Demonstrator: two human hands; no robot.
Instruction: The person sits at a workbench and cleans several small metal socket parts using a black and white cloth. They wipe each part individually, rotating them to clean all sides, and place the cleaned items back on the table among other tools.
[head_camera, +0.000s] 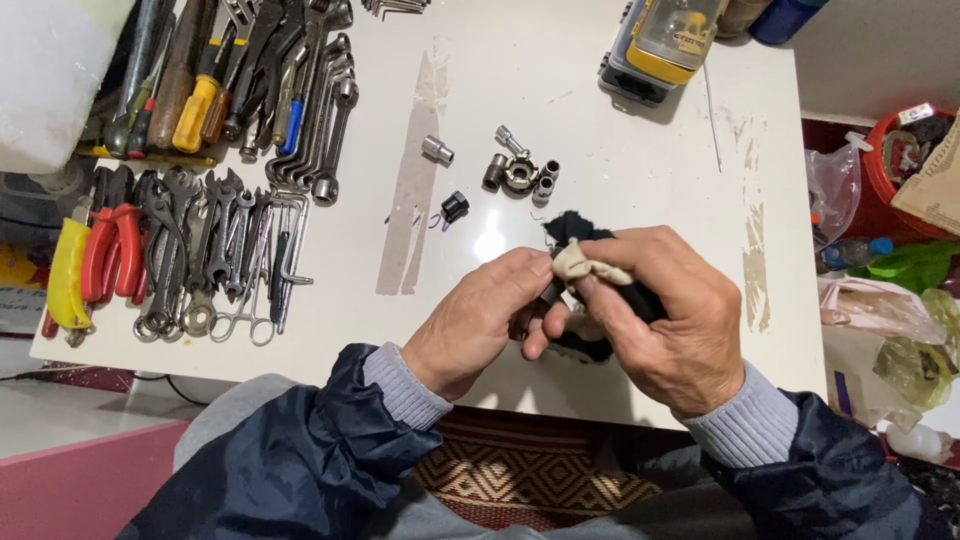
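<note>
working close together over the near edge of the white surface (600, 120), both hands meet around a small dark part and some cloth. the left hand (475, 325) is closed, its thumb and fingers curled onto a small dark part (552, 293) that is mostly hidden between the two hands, so its exact shape cannot be told. the right hand (672, 320) is closed too, pinching a twisted beige rag (585, 265) between thumb and forefinger, with the rag's tip pressed against the dark part. a dark cloth (575, 228) lies under and behind the right hand, touching it and showing above the knuckles and below the fingers.

farther back on the surface, well apart from the hands, a cluster of metal sockets (520, 170) sits together, with a lone silver socket (437, 149) to its left and a small black socket (455, 206) nearer the hands. along the left side lie rows of wrenches (215, 245), red-handled pliers (110, 250) and screwdrivers (190, 95). a yellow and grey tool case (665, 45) rests at the far edge. both forearms wear dark blue sleeves (330, 440) with grey cuffs.
</note>
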